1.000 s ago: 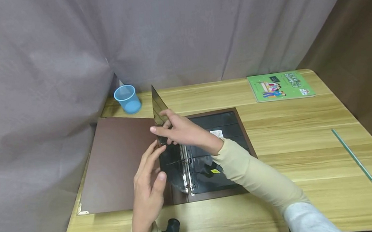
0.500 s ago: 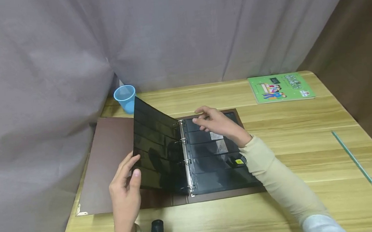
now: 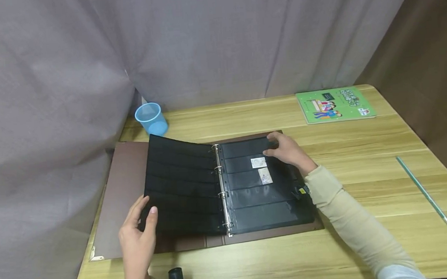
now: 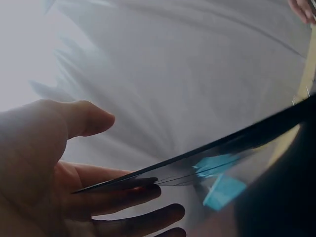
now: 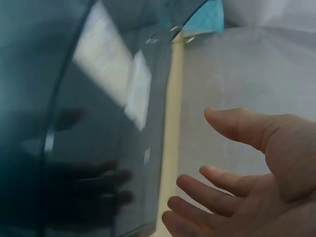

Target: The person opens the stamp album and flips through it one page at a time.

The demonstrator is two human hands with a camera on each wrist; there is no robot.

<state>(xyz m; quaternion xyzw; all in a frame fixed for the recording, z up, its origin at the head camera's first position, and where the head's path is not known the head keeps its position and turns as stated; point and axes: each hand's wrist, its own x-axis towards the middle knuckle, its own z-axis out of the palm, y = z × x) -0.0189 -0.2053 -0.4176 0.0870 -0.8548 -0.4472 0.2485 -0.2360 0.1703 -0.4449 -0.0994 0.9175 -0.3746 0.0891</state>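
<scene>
A brown ring binder (image 3: 125, 196) lies spread on the table. One black pocket page (image 3: 184, 182) slants up to the left of the metal rings; another black pocket page (image 3: 266, 217) lies flat to their right. On that right page are two small pale stamp-like pieces (image 3: 265, 175). My left hand (image 3: 137, 236) supports the slanted page's outer edge, its fingers under the sheet and its thumb (image 4: 94, 118) apart from it. Over the upper right of the flat page hovers my right hand (image 3: 287, 152), fingers spread and holding nothing in the right wrist view.
A light-blue cup (image 3: 152, 119) stands behind the binder at the left. Toward the back right lies a green book (image 3: 336, 105), with a green pencil (image 3: 424, 191) nearer the right edge. Grey curtains (image 3: 210, 42) rise behind the table.
The black page has swung leftward and lower, with my left hand moving left along with it. My right hand has left the page and moved right, uncovering the rings and the two pale pieces.
</scene>
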